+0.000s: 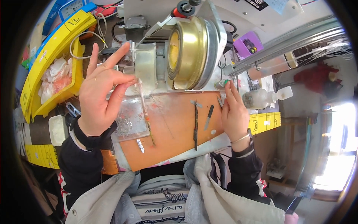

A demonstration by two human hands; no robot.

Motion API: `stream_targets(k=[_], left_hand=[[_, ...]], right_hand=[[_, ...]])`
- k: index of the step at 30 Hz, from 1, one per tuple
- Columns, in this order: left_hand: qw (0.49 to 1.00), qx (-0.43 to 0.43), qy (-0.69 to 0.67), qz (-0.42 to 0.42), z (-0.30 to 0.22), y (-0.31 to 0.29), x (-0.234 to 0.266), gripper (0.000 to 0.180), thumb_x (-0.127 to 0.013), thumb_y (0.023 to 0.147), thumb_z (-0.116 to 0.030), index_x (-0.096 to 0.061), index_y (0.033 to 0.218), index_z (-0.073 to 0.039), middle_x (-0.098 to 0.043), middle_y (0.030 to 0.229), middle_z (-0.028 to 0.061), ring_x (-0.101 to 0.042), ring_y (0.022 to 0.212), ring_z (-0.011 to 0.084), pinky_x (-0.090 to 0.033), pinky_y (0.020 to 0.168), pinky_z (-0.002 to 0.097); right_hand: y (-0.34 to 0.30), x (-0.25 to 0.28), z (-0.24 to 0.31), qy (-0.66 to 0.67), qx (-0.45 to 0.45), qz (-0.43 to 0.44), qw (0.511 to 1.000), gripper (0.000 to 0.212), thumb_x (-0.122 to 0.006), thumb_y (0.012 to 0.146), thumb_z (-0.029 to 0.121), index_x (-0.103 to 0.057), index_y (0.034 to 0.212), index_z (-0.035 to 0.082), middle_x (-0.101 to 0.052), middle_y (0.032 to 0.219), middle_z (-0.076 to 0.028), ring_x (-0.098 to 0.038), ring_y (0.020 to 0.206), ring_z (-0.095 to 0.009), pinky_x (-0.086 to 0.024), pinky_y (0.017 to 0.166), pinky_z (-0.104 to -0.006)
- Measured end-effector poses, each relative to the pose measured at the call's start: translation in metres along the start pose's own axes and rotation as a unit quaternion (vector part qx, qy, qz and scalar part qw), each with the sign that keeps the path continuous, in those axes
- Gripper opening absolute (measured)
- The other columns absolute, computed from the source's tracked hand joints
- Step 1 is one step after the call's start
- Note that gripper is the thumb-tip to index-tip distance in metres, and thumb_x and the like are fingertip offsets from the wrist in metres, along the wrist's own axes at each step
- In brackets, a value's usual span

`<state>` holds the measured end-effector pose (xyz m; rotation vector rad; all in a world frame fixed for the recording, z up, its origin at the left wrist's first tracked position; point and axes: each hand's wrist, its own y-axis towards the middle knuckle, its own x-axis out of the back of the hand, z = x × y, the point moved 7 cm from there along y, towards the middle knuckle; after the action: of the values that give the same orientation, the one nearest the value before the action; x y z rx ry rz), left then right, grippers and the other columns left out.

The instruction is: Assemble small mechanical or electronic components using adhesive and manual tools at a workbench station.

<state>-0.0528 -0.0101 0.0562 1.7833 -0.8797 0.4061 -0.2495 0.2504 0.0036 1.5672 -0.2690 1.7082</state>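
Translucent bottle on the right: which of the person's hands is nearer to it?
Right. The right hand is just left of the translucent bottle; the left hand is much farther left, past the gold-coloured wheel.

Left of centre, your left hand (100,91) pinches thumb (117,100) to forefinger (118,77), other fingers (118,56) spread upward; right of centre, your right hand (235,115) points nearly straight fingers up. Your forearms (81,161) rise from below.
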Motion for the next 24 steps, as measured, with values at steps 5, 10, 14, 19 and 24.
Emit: stream_targets(k=[5,10,14,19,24], left_hand=[[1.000,0.010,0.003,-0.012,0.003,-0.003,0.001,0.014,-0.064,0.084,0.007,-0.068,0.089,-0.006,-0.071,0.084,0.0070,-0.062,0.127,0.0343,-0.021,0.120,0.0603],[1.000,0.006,-0.016,0.008,0.002,0.000,-0.003,0.013,-0.060,0.089,0.005,-0.065,0.093,-0.006,-0.073,0.087,0.0070,-0.056,0.133,0.0386,-0.015,0.121,0.0625],[1.000,0.012,-0.009,0.006,0.004,-0.005,0.004,0.013,-0.064,0.084,0.005,-0.067,0.089,-0.007,-0.074,0.096,0.0098,-0.061,0.127,0.0328,-0.018,0.121,0.0600],[0.999,0.012,-0.021,-0.023,0.002,0.000,0.002,0.012,-0.069,0.081,0.004,-0.068,0.088,-0.007,-0.074,0.100,0.0124,-0.066,0.120,0.0253,-0.021,0.122,0.0565],[0.999,-0.006,-0.032,-0.029,0.006,-0.003,0.005,0.012,-0.070,0.079,0.003,-0.069,0.087,-0.006,-0.069,0.123,0.0229,-0.069,0.108,0.0265,-0.020,0.122,0.0571]], right_hand=[[0.016,0.006,-0.009,0.010,0.042,0.090,0.995,0.046,-0.059,0.094,0.014,-0.059,0.140,0.015,-0.061,0.140,-0.009,-0.071,0.091,-0.032,-0.057,0.076,-0.0398],[-0.009,0.028,0.009,0.153,-0.062,-0.048,0.985,0.058,-0.067,0.089,0.004,-0.052,0.145,0.004,-0.056,0.143,-0.022,-0.063,0.062,-0.016,-0.052,0.062,-0.0295],[-0.029,0.013,0.026,0.162,-0.069,-0.010,0.984,0.069,-0.068,0.087,0.003,-0.042,0.151,0.002,-0.039,0.156,-0.027,-0.070,0.086,-0.024,-0.055,0.076,-0.0322],[-0.066,-0.011,0.053,0.157,0.020,0.003,0.987,0.080,-0.073,0.079,0.007,-0.039,0.152,0.000,-0.025,0.160,-0.033,-0.042,0.138,-0.044,-0.040,0.109,-0.0466],[-0.070,-0.019,0.054,0.159,0.016,-0.025,0.987,0.076,-0.072,0.079,0.010,-0.042,0.149,0.001,-0.027,0.159,-0.032,-0.029,0.147,-0.048,-0.028,0.118,-0.0531]])
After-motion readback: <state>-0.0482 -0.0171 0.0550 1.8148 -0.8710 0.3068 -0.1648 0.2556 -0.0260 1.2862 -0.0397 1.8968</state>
